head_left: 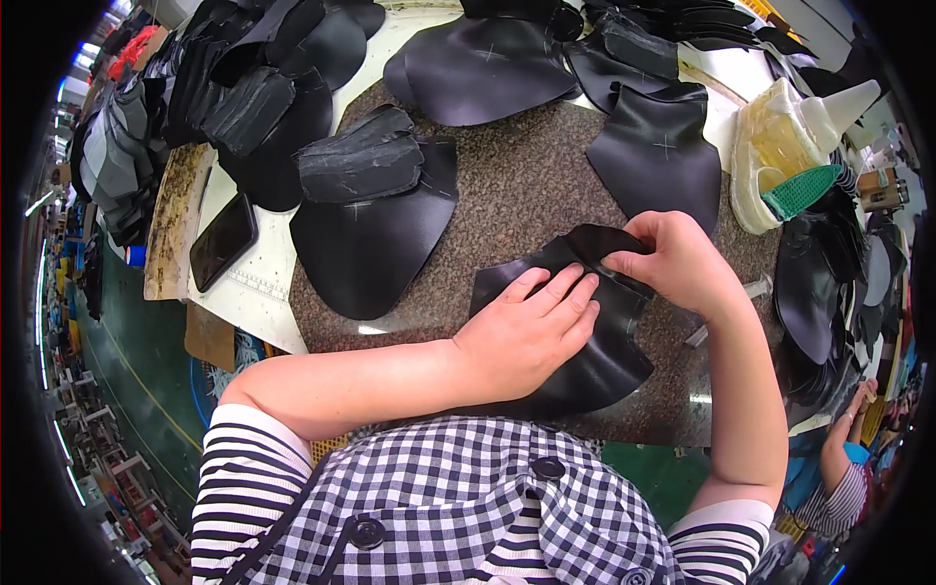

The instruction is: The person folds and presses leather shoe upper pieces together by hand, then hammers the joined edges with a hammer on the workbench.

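Note:
A black leather piece (595,375) lies in front of me on the speckled stone slab (517,185). My left hand (531,331) rests flat on it, fingers stretched out and pointing to the upper right. At the piece's far edge, my right hand (678,263) pinches the leather between thumb and fingers, and the edge there is raised and folded. Left of my hands sits another black leather piece (375,249) with a rough dark-grey strip (361,166) on top. A similar leather piece (663,146) with a light cross mark lies beyond my right hand.
Stacked black leather pieces (283,49) crowd the far left, and a wide piece (478,68) lies at the back. A phone (224,242) rests at the left. To the right stands a bottle of yellowish liquid (780,132) with a green brush (801,192). Another person (837,468) is at the far right.

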The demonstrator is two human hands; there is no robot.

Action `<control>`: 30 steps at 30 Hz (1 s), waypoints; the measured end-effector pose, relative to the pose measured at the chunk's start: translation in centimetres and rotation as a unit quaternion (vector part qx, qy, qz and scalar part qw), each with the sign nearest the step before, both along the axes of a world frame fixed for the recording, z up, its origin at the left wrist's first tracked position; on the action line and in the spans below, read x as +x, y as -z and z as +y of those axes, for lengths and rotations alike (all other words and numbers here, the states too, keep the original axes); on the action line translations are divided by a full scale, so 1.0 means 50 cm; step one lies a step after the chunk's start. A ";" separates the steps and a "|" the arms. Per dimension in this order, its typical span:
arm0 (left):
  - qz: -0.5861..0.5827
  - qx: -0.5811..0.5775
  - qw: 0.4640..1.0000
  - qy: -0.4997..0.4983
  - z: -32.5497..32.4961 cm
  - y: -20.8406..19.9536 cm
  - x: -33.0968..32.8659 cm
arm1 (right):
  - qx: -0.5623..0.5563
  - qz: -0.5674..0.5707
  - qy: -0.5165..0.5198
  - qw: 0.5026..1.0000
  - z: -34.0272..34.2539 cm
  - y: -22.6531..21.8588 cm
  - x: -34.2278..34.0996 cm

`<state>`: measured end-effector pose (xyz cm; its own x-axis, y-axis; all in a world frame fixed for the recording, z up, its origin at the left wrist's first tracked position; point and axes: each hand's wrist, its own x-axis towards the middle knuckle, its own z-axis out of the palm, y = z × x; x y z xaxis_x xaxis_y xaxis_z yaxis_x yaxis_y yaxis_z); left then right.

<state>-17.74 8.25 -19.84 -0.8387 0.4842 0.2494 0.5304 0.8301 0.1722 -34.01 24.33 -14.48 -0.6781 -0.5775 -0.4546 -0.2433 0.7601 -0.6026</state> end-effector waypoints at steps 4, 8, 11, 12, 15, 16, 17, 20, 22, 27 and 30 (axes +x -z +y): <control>-0.004 0.014 1.000 -0.002 0.002 0.006 0.001 | -0.007 0.025 0.001 1.000 0.003 0.004 0.005; -0.014 0.042 0.999 -0.010 0.004 0.009 0.002 | -0.020 0.040 -0.004 0.999 0.009 0.014 0.006; -0.019 0.059 0.998 -0.017 0.004 0.008 0.003 | -0.015 0.038 -0.001 0.999 0.008 0.016 0.006; -0.021 0.064 0.998 -0.021 0.004 0.008 0.002 | -0.006 0.031 0.003 1.000 0.008 0.017 0.007; -0.027 0.058 0.998 -0.017 0.003 0.003 0.001 | 0.008 0.075 -0.013 0.997 0.006 0.014 0.011; -0.027 0.057 0.998 -0.017 0.003 0.003 0.001 | 0.008 0.075 -0.013 0.997 0.005 0.013 0.013; -0.020 0.051 0.998 -0.017 0.003 0.002 0.001 | 0.012 0.076 -0.010 0.997 0.003 0.011 0.015; -0.025 0.018 1.000 -0.004 0.000 -0.011 -0.008 | 0.006 0.091 -0.011 0.996 0.011 0.018 0.020; -0.033 -0.008 0.999 0.008 0.000 -0.018 -0.015 | -0.005 0.108 -0.015 0.994 0.022 0.025 0.026; -0.032 -0.040 0.998 0.024 -0.005 -0.015 -0.022 | -0.167 0.294 0.098 0.936 0.103 -0.003 0.083; -0.046 -0.016 0.999 0.002 -0.004 -0.019 -0.020 | -0.061 0.331 0.203 0.920 0.233 -0.016 0.132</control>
<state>-18.73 8.03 -18.87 -0.8549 0.4947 0.1562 0.5176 0.8335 0.1932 -27.42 35.97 -13.67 -0.9541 -0.2344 0.1863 -0.2979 0.8057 -0.5120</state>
